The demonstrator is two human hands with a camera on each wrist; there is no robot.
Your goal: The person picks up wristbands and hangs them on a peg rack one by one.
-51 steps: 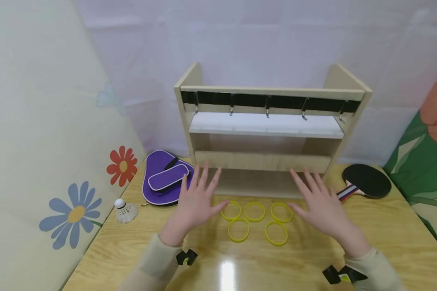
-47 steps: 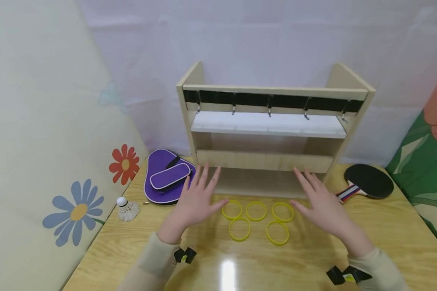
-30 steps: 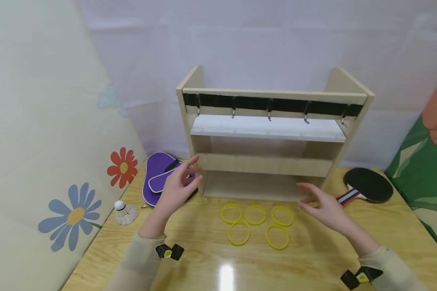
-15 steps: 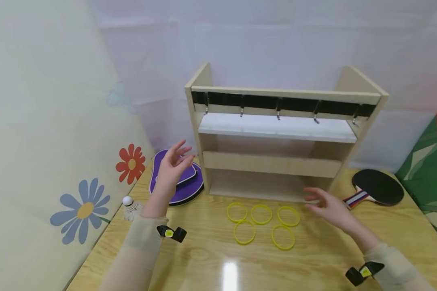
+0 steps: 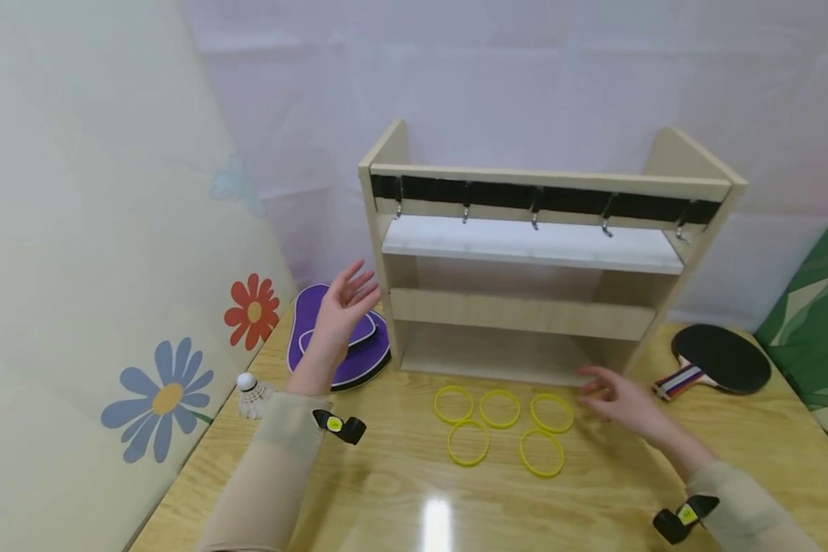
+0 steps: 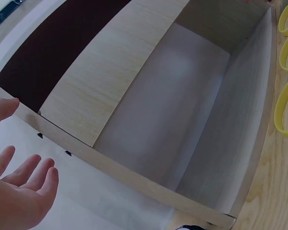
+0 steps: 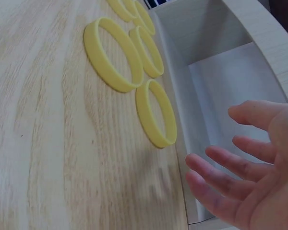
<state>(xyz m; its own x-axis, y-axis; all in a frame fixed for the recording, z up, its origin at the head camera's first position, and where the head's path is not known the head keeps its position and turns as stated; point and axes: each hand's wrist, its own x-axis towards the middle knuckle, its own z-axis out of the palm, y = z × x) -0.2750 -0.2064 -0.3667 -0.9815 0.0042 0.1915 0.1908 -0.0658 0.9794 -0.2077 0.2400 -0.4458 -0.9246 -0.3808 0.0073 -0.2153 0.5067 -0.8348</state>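
My left hand (image 5: 338,318) hovers with loosely bent fingers over the purple zipped case (image 5: 307,310), just left of the wooden shelf (image 5: 524,313); it covers part of the case. In the left wrist view, nothing lies in the left palm (image 6: 19,203). To the right of several yellow rings (image 5: 468,463), my right hand (image 5: 624,402) hangs near the shelf's lower right corner, fingers relaxed and holding nothing. The right wrist view has the nearest yellow ring (image 7: 143,105) lying flat on the table, apart from the fingertips (image 7: 194,160).
A row of metal hooks (image 5: 535,224) hangs from the shelf's black strip, above a white board (image 5: 524,241). A black table tennis bat (image 5: 721,359) lies on the wooden table (image 5: 400,491) at right. A shuttlecock (image 5: 251,396) sits at left, partly behind the sleeve.
Both hands were spread beside the rings. My left hand has moved left and up over the purple case; my right has shifted slightly right and its fingers have relaxed. The rings stay put.
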